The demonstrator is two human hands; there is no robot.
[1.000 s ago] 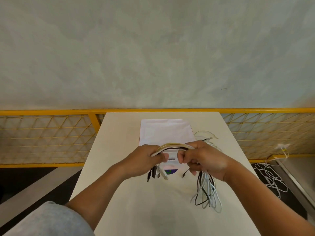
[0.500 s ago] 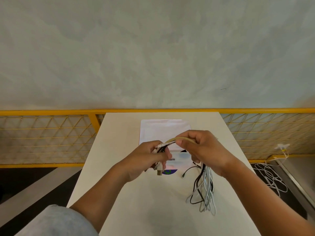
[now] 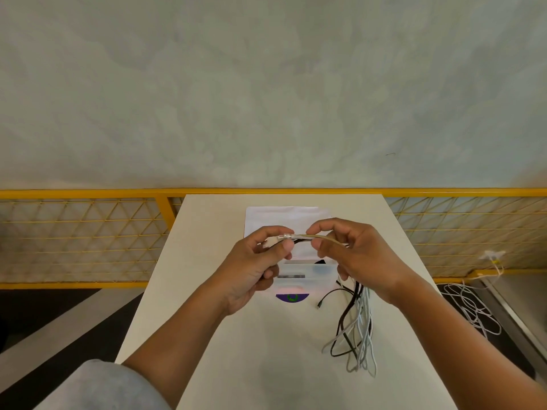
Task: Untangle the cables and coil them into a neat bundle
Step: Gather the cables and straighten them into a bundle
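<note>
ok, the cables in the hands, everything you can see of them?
The cables are a bunch of thin cords: mostly pale grey or white, at least one black, a beige cable on top. The top run spans the hands above the table: the left hand pinches the end by a clear plug, the right hand grips the beige cable. Below the right hand loose loops hang, the lowest seemingly resting on the table. One black end sticks out leftward. Not yet coiled.

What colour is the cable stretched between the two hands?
Beige cable, with a clear plug at its left end; the head view shows it best.
</note>
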